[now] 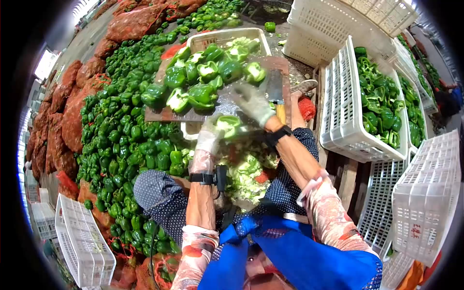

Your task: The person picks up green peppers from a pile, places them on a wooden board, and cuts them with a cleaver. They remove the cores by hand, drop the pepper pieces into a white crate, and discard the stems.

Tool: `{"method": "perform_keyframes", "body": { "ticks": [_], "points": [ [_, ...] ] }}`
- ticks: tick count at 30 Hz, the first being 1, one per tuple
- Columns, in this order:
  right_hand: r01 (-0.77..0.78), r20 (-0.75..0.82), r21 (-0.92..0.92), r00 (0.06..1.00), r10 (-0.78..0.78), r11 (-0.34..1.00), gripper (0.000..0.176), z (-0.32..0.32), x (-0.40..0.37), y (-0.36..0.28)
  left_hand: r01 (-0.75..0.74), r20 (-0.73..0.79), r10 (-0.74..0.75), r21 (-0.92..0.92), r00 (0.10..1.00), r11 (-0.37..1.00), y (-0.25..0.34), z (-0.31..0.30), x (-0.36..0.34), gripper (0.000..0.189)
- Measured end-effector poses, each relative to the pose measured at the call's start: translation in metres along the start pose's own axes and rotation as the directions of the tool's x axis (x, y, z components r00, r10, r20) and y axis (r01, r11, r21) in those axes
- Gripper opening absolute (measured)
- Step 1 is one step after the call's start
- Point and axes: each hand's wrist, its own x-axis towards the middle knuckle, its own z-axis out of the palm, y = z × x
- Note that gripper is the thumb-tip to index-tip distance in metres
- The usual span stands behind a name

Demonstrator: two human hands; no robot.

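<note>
My left hand [209, 137], in a whitish glove, is closed on a halved green bell pepper [227, 125] at the near edge of the cutting board [164, 114]. The pepper's pale inside faces up. My right hand [253, 103], also gloved, hovers over the board just beyond that half; motion smears its fingers. To its right lies a cleaver [274, 87] with a wooden handle, blade pointing away. Cut and whole green bell peppers [202, 96] cover the board's left and middle.
A white crate [263, 38] sits beneath the board. Pale scraps [245, 179] lie between my knees. Loose peppers [121, 140] heap on the left, beside red mesh sacks [72, 116]. At right, a white crate [338, 106] holds cut peppers; stacked crates [425, 198] stand nearer.
</note>
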Motion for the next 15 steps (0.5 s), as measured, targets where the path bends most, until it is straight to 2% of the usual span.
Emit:
{"method": "perform_keyframes", "body": {
  "ticks": [1, 2, 3, 5, 6, 7, 8, 9, 11, 12, 13, 14, 15],
  "points": [
    [-0.025, -0.02, 0.054, 0.999, 0.026, 0.998, 0.039, -0.005, -0.011, -0.011, -0.028, 0.018, 0.029, -0.076, 0.999, 0.997, 0.004, -0.003, -0.007, 0.053],
    [-0.048, -0.04, 0.109, 0.998, 0.052, 0.993, 0.036, -0.011, -0.022, -0.022, 0.03, -0.006, -0.03, -0.033, 1.0, 0.999, 0.002, -0.008, -0.001, 0.052],
    [-0.025, 0.034, 0.137, 0.999, 0.021, 0.99, 0.036, -0.018, -0.036, -0.037, -0.121, -0.049, 0.113, -0.185, 0.992, 0.975, 0.002, -0.003, -0.009, 0.048],
    [-0.025, 0.18, 0.132, 0.984, 0.001, 0.991, 0.036, -0.028, -0.068, -0.066, 0.048, -0.096, -0.043, 0.054, 0.994, 0.997, 0.054, 0.004, -0.03, 0.043],
    [0.031, 0.118, 0.08, 0.992, -0.04, 0.996, 0.037, -0.021, -0.082, -0.069, 0.008, -0.06, -0.009, -0.022, 0.998, 1.0, 0.061, 0.008, -0.041, 0.039],
    [0.083, 0.056, 0.024, 0.995, -0.084, 0.996, 0.037, -0.011, -0.094, -0.068, -0.096, -0.099, 0.084, -0.127, 0.991, 0.987, 0.077, 0.022, -0.05, 0.06],
    [0.163, -0.017, 0.043, 0.987, -0.163, 0.986, 0.038, -0.004, -0.104, -0.069, -0.096, -0.051, 0.088, -0.193, 0.995, 0.976, 0.085, 0.03, -0.061, 0.06],
    [0.111, -0.068, 0.076, 0.992, -0.106, 0.991, 0.04, 0.0, -0.115, -0.076, -0.111, -0.019, 0.109, -0.209, 0.994, 0.972, 0.086, 0.03, -0.071, 0.058],
    [0.005, -0.054, 0.353, 0.998, 0.015, 0.936, 0.043, 0.001, -0.13, -0.09, -0.15, 0.04, 0.166, -0.257, 0.985, 0.955, 0.078, 0.024, -0.093, 0.056],
    [-0.056, -0.012, 0.4, 0.998, 0.066, 0.915, 0.046, -0.004, -0.14, -0.102, -0.166, 0.051, 0.188, -0.285, 0.981, 0.944, 0.076, 0.022, -0.107, 0.055],
    [-0.037, 0.001, 0.469, 0.999, 0.041, 0.883, 0.046, 0.004, -0.144, -0.096, -0.191, 0.036, 0.215, -0.336, 0.976, 0.922, 0.081, 0.024, -0.124, 0.054],
    [-0.096, 0.06, 0.563, 0.995, 0.075, 0.821, 0.046, 0.002, -0.152, -0.1, -0.253, 0.044, 0.287, -0.354, 0.957, 0.9, 0.071, 0.017, -0.132, 0.058],
    [-0.157, 0.125, 0.646, 0.987, 0.099, 0.747, 0.046, -0.001, -0.16, -0.109, -0.231, 0.023, 0.253, -0.331, 0.967, 0.915, 0.068, 0.017, -0.14, 0.061]
  ]
}}
